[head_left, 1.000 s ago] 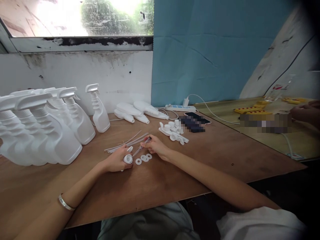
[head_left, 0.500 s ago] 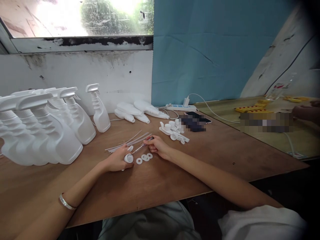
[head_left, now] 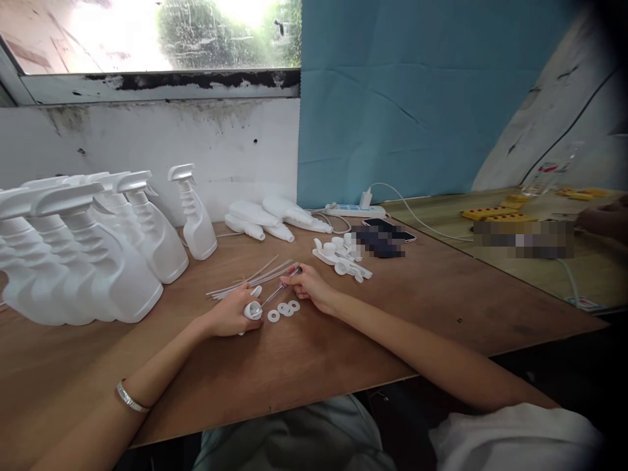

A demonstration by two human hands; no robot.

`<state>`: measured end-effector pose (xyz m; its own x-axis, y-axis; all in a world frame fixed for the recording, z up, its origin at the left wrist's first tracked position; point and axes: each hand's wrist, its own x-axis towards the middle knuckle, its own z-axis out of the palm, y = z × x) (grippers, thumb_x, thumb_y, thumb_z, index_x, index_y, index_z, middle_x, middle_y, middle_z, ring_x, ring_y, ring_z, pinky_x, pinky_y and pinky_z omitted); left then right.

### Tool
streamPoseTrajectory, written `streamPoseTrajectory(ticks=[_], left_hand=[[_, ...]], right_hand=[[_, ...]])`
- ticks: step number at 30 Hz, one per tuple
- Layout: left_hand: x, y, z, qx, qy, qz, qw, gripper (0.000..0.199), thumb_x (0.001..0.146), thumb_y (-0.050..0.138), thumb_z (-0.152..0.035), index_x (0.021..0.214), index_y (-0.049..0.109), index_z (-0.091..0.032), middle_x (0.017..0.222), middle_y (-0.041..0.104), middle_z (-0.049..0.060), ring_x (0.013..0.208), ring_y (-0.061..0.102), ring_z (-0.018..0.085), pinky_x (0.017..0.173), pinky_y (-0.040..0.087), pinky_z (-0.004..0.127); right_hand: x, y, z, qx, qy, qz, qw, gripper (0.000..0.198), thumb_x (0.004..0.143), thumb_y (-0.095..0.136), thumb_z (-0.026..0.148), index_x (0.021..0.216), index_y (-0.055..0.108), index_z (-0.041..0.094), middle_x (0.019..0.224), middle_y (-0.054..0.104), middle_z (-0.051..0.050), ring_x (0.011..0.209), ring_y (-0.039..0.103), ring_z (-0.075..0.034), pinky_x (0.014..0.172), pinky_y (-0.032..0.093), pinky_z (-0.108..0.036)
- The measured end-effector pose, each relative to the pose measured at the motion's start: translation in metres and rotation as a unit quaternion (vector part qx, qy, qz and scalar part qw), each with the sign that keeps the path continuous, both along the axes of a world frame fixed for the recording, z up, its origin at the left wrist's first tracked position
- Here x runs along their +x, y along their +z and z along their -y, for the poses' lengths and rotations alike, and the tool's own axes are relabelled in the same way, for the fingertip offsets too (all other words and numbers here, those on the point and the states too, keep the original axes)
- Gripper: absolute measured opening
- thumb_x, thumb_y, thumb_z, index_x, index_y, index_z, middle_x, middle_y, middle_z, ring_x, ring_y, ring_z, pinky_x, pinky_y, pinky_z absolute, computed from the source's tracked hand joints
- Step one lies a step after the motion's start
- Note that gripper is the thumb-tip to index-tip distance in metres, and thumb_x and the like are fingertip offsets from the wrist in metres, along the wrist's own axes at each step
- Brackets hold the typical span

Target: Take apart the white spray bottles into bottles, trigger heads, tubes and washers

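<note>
My left hand (head_left: 230, 314) is closed around a white trigger spray head (head_left: 253, 311), its round open collar turned toward me. Pinched in the fingers of my right hand (head_left: 310, 288) is a small screwdriver (head_left: 273, 294) with a thin metal shaft and a dark end. Its tip reaches the collar's opening; how deep it goes I cannot tell. Several flat white ring washers (head_left: 273, 316) lie on the table just right of the spray head. Thin white tubes (head_left: 240, 286) lie behind my left hand.
Assembled white spray bottles (head_left: 112, 261) stand at the left. Capless bottles (head_left: 252, 216) lie by the wall. A pile of spray heads (head_left: 341, 258), a phone (head_left: 387, 229) and a power strip (head_left: 356, 210) are on the right. Another person's hand (head_left: 606, 219) is at the far right.
The screwdriver's tip has dropped slightly, from the collar's upper rim toward its opening. My left hand has stayed in place.
</note>
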<state>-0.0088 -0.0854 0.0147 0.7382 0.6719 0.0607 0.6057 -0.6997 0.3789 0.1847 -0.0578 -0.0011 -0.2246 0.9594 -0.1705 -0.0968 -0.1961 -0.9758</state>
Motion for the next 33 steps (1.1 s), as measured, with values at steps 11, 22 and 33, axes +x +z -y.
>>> streamPoseTrajectory(ticks=[11,22,33], left_hand=[[-0.003,-0.002,0.0,0.02,0.001,0.001,1.0,0.02,0.069,0.05,-0.02,0.053,0.039,-0.016,0.064,0.044,-0.002,0.07,0.041,0.014,0.073,0.029,0.026],[-0.001,-0.005,0.001,0.02,0.025,-0.01,0.999,0.017,0.069,0.051,-0.023,0.055,0.044,-0.016,0.067,0.048,0.0,0.072,0.042,0.016,0.069,0.032,0.026],[-0.004,-0.006,0.0,0.002,0.068,0.021,0.997,0.022,0.069,0.053,-0.029,0.055,0.043,-0.016,0.068,0.049,0.001,0.076,0.042,0.017,0.067,0.033,0.025]], right_hand=[[-0.002,0.005,0.007,0.151,-0.006,0.062,0.987,0.034,0.061,0.066,0.032,0.08,0.04,0.021,0.059,0.055,0.005,0.044,0.04,-0.007,0.041,0.026,-0.018],[-0.001,-0.001,0.006,0.245,-0.061,0.102,0.962,0.032,0.064,0.058,0.025,0.088,0.038,0.022,0.06,0.05,0.007,0.058,0.053,-0.013,0.054,0.04,-0.025],[0.001,-0.004,0.003,0.267,-0.126,0.158,0.942,0.034,0.065,0.054,0.024,0.095,0.037,0.022,0.057,0.045,0.008,0.052,0.049,-0.012,0.049,0.038,-0.023]])
